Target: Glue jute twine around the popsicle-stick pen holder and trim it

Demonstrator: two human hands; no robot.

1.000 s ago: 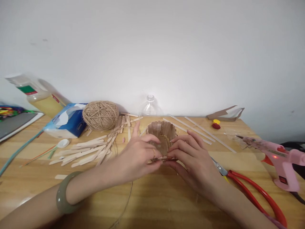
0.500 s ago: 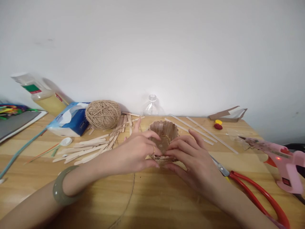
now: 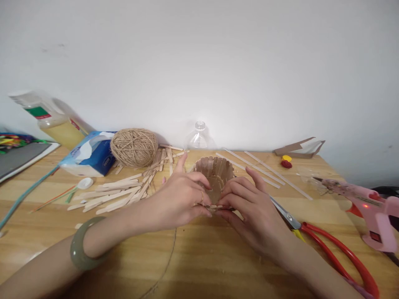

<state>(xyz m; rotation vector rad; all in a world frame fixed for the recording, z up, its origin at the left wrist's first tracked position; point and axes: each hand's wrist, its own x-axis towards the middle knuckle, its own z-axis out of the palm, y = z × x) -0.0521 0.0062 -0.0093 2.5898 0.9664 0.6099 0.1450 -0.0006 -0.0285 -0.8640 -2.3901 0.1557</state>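
Note:
A round basket [image 3: 214, 167] with brown, stick-lined walls stands on the wooden table between my hands. My left hand [image 3: 190, 195] grips its near left wall, fingers inside the rim and thumb outside. On the near right wall, my right hand [image 3: 245, 197] pinches in the same way, fingers over the rim and thumb low in front. Both hands cover much of the basket's near side. A thin length of twine [image 3: 170, 261] runs over the table toward me from below my left hand.
Left: a twine ball [image 3: 134, 147], a tissue pack [image 3: 90, 153], loose craft sticks [image 3: 115, 195] and a leaning bottle [image 3: 62, 128]. Behind: a clear bottle top [image 3: 200, 135]. Right: glue sticks [image 3: 264, 166], red-handled scissors [image 3: 336, 249] beside my right forearm, and a pink glue gun [image 3: 368, 207] with its light on.
Both hands stay on the basket's near wall, with only small shifts of the fingers. The basket's near rim looks tipped slightly, and the view has moved a little.

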